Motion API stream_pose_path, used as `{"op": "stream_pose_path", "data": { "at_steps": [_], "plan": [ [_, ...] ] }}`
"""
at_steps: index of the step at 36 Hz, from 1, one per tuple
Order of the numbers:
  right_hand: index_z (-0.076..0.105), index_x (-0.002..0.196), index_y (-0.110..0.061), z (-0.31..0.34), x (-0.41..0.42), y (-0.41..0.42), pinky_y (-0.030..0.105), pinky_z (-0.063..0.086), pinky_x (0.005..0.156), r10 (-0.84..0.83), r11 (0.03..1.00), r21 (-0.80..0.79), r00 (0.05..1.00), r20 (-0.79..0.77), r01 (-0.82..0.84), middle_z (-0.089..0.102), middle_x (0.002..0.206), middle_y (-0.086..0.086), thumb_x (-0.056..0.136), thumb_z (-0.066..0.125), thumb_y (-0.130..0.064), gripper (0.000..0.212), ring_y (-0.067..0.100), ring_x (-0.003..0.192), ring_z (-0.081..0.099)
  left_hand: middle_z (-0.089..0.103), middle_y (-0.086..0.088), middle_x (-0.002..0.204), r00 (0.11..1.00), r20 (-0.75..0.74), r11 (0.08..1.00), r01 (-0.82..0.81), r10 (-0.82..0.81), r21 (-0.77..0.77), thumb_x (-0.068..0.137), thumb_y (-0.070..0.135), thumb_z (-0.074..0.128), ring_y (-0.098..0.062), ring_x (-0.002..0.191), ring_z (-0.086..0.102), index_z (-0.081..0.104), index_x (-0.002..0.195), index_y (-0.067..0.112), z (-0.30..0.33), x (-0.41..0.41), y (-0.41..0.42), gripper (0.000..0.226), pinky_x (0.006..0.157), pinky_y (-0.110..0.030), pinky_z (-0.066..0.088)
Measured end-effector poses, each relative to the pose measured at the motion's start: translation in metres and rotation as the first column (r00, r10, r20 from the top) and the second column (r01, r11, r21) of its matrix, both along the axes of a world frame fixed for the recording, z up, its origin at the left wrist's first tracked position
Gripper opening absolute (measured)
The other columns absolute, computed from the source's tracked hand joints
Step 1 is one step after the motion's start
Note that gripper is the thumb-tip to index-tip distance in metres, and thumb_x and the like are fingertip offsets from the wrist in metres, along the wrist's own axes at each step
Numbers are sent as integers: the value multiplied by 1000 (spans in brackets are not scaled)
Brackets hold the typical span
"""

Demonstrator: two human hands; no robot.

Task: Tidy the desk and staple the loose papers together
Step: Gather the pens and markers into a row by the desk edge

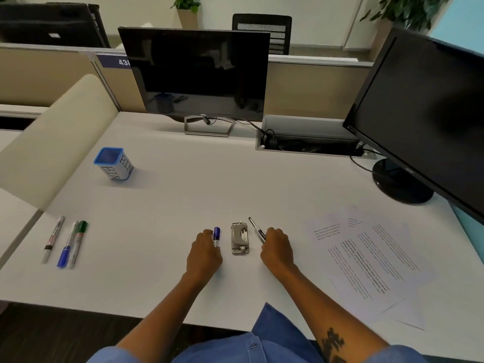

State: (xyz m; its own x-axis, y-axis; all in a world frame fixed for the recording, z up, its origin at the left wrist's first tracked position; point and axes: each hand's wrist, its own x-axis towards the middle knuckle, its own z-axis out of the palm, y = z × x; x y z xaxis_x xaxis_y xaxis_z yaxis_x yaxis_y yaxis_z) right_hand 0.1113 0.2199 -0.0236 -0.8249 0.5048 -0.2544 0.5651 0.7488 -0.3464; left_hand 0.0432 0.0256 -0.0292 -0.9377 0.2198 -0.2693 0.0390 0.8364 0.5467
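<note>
Either side of the stapler (239,238), the left hand (205,254) pinches a blue marker (216,235) and the right hand (277,248) a black pen (256,228), each grip clamped, probably for binning.

Single view, worn on the head, looking forward and steeply down over the desk (183,184) from the seated edge. Wide-angle: straight lines bowed toward the borders, the right monitor (424,119) leaning inward, the partition curving. Nearest at the bottom, a blue shirt front and both forearms reaching away from the lens; left hand (205,254) and right hand (277,248) close to centre, slightly below the middle. Facing the central monitor (196,74) square on, farther back, with an office chair and plants beyond the partition at the top edge. No second view, so no shared ground to compare. Far things soft, near things sharper.
</note>
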Motion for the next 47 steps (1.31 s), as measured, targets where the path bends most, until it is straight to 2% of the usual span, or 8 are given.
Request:
{"op": "stream_pose_path", "data": {
  "at_steps": [11,15,18,24,28,36,41,47],
  "plan": [
    [58,120,-12,-12,1,-5,32,51,91,-42,987,157,999,30,36,61,121,8,101,53,-8,19,24,113,57,62,-11,123,999,19,999,29,-29,-33,98,16,62,-30,107,62,55,129,8,10,1,1,33,78,-31,41],
    [55,120,-14,-15,5,-11,29,50,91,-52,978,202,999,4,50,59,122,7,103,54,-13,18,20,112,56,64,-8,115,999,24,997,47,-45,-55,97,21,63,-24,94,59,57,121,11,10,0,-5,27,76,-33,47],
    [54,123,-14,-18,8,-14,28,49,92,-28,970,241,999,-20,32,58,124,7,105,53,-17,18,18,112,55,65,-6,110,999,24,997,50,-49,-66,96,23,65,-25,93,61,59,117,12,9,-1,-11,24,78,-37,52],
    [54,124,-14,-16,11,-13,27,48,92,21,954,300,1000,-7,-18,59,123,6,105,53,-16,19,17,112,56,65,-6,104,998,-2,995,66,-66,-79,96,24,65,-23,87,59,60,110,12,6,-1,-17,19,71,-33,46],
    [55,123,-14,-13,12,-13,27,49,92,16,952,305,1000,13,-19,60,122,7,102,59,-16,21,18,110,57,65,-6,102,997,6,994,71,-71,-83,96,25,65,-26,89,63,61,107,12,5,-1,-19,17,71,-35,49],
    [56,122,-13,-6,10,-13,26,50,91,-53,954,296,998,43,38,62,122,6,102,60,-17,20,17,111,58,56,-3,89,997,32,991,78,-75,-111,97,16,58,-19,72,51,51,89,13,10,-6,-22,11,52,-25,29],
    [59,118,-11,3,-1,-9,29,50,91,-113,954,283,993,45,96,62,121,8,100,59,-9,18,21,112,58,59,-5,95,997,39,994,62,-59,-85,96,14,56,-21,78,55,56,96,10,14,-18,-34,4,64,-28,39],
    [60,117,-8,35,-46,-19,34,50,93,-133,965,224,991,-23,134,62,122,11,101,53,-4,18,26,115,58,65,-9,104,1000,5,998,20,-19,-65,95,13,58,-23,82,57,63,107,5,30,-47,-64,15,68,-31,43]
  ]
}}
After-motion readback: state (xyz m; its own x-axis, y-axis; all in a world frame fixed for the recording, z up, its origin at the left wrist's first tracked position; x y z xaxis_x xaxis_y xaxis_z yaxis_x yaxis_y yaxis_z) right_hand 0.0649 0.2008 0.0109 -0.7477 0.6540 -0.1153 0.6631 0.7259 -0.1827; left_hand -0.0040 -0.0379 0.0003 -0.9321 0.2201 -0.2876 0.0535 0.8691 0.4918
